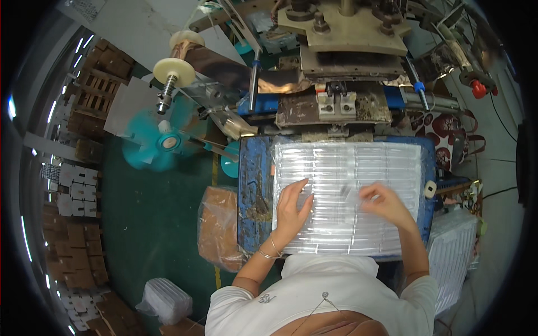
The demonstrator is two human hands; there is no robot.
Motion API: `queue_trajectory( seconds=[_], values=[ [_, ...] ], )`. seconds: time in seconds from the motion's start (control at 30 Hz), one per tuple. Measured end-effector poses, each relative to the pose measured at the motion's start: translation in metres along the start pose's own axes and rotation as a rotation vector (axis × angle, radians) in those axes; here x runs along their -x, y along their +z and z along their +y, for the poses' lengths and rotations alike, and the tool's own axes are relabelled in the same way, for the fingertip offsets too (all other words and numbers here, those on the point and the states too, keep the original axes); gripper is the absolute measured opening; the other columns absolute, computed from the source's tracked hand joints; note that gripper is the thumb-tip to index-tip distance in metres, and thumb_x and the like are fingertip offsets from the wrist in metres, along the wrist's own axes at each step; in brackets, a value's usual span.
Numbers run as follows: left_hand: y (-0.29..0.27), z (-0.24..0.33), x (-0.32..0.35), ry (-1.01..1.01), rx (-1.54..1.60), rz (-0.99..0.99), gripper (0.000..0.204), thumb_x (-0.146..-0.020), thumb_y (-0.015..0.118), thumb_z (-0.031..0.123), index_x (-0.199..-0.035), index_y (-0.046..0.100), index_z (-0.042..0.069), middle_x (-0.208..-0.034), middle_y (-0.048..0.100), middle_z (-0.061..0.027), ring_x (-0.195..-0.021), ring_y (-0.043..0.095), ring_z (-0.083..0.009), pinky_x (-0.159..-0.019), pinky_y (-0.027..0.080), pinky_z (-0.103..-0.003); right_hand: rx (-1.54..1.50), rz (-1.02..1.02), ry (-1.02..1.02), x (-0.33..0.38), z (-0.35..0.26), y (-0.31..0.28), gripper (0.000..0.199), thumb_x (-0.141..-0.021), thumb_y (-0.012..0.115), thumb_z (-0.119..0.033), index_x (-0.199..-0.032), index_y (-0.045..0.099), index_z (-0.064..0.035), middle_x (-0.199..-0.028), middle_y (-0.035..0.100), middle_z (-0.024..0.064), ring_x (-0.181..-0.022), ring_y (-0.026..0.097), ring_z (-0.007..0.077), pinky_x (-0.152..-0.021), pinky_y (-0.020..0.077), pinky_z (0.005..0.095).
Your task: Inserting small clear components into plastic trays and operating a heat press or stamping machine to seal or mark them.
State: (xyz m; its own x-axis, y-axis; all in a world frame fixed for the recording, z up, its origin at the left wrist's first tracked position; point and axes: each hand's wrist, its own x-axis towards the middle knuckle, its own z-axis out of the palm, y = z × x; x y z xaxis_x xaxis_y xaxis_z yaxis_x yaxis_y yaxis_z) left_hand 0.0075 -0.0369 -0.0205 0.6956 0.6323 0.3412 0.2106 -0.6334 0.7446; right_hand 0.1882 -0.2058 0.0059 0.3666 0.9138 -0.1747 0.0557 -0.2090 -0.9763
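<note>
In front of me, on the blue machine table (255, 187), lies a wide, shiny panel of clear ribbed plastic (330, 229), its narrow rows running left to right. My left hand (290, 211) rests on the panel's left part, fingers spread and holding nothing. Over the right half, my right hand (386, 206) has its fingers curled together with some motion blur. A faint see-through patch shows beside its fingertips. Whether that is a separate piece in the pinch I cannot make out.
A press head (350, 42) with metal plates hangs beyond the table. At left are a foil roll spindle (174, 73), a turning teal fan (165, 140) and a plastic-covered carton (218, 224). More ribbed panels (451, 257) stand at right. A red knob (478, 88) sits far right.
</note>
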Motion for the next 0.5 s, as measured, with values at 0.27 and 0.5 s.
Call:
queue_trajectory(
  seconds=[0.27, 0.5],
  values=[
    [0.028, 0.028, -0.076, 0.132, -0.027, 0.057, 0.04, -0.072, 0.058, 0.007, -0.111, 0.049, 0.005, -0.098, 0.054, -0.0109, -0.088, 0.05, -0.0238, -0.078, 0.037, -0.032, -0.415, 0.477, -0.039, -0.032, -0.035, -0.025, 0.027, -0.084, 0.048, -0.021, -0.106, 0.043, -0.0082, -0.085, 0.054, 0.0053, -0.067, 0.051, 0.0064, -0.052, 0.0426, 0.0171],
    [0.063, 0.059, -0.149, 0.448, -0.253, 0.308, 0.036, -0.072, 0.059, 0.015, -0.108, 0.054, 0.013, -0.101, 0.051, -0.0065, -0.092, 0.043, -0.0215, -0.082, 0.027, -0.035, -0.173, 0.572, -0.142, -0.045, -0.046, -0.068, 0.033, -0.085, 0.046, -0.026, -0.113, 0.043, -0.0096, -0.083, 0.055, 0.004, -0.065, 0.054, 0.0067, -0.048, 0.0425, 0.0165]
  ],
)
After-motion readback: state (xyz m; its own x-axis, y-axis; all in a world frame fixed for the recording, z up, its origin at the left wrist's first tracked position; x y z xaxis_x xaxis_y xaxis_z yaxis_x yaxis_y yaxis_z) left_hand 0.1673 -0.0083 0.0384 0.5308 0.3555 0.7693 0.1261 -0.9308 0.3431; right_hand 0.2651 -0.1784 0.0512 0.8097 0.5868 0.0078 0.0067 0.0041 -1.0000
